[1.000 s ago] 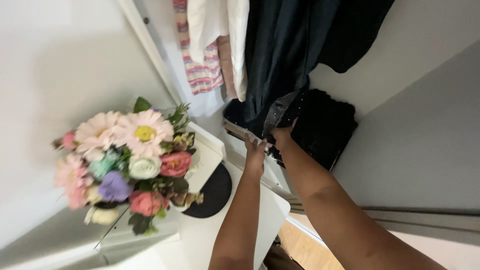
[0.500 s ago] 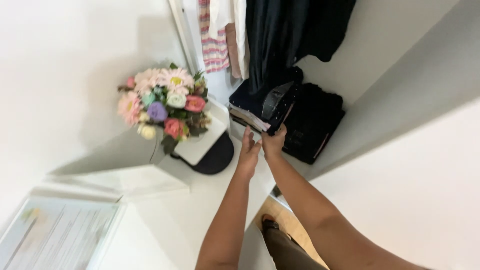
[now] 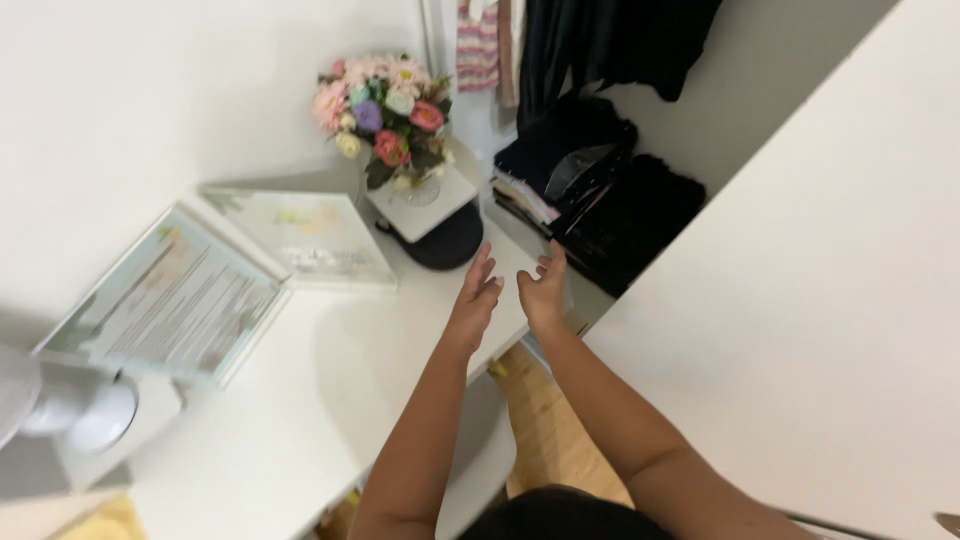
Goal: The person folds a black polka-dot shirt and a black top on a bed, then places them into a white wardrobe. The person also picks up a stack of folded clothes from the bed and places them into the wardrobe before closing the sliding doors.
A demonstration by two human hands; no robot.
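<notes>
The left hand (image 3: 478, 290) and right hand (image 3: 543, 290) hover side by side over the bench's (image 3: 300, 400) far edge, both spread, palms facing, holding nothing. The folded clothes (image 3: 585, 190) — a dark stack on the wardrobe shelf — lie just beyond the fingertips, apart from them. Soft, limp and probably light, the stack likely handles best gripped from both sides, low down. Flowers (image 3: 385, 110) stand at the bench's far corner.

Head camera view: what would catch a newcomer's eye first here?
Probably the pastel flower bouquet standing at the back of the white table. Next, the left hand and right hand, both open and empty, raised side by side before a stack of folded dark clothes.
</notes>
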